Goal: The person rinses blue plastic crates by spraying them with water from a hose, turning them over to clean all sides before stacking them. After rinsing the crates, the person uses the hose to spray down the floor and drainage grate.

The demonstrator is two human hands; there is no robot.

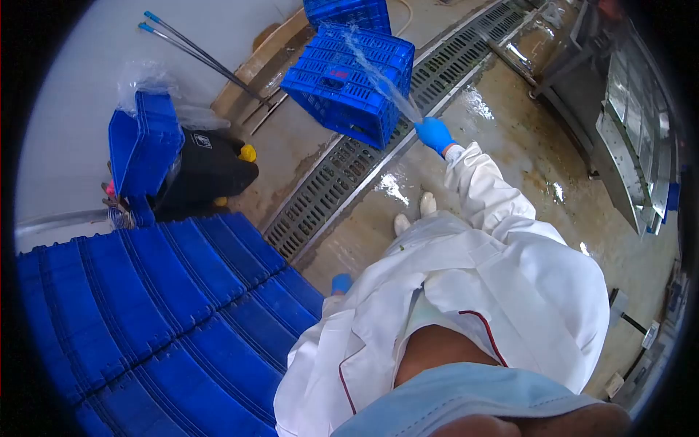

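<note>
My right hand (pixel 434 135), in a blue glove, is closed round what looks like a hose end, mostly hidden by the fingers. A jet of water (pixel 378 79) runs from it to a blue plastic crate (pixel 328 91). That crate lies tilted beside and over the floor drain, with a second blue crate (pixel 364 13) behind it. Low by my body is my left hand (pixel 341 283), also blue-gloved, close to the edge of the stacked blue crates (pixel 164 291). Its fingers are too small and hidden to make out.
A slotted drain grate (pixel 328 175) crosses the wet floor. At left stands a black wheeled bin (pixel 207 171) with a blue lid (pixel 149 146). Long-handled tools (pixel 204 58) lean on the wall. A metal machine (pixel 619 153) stands at right.
</note>
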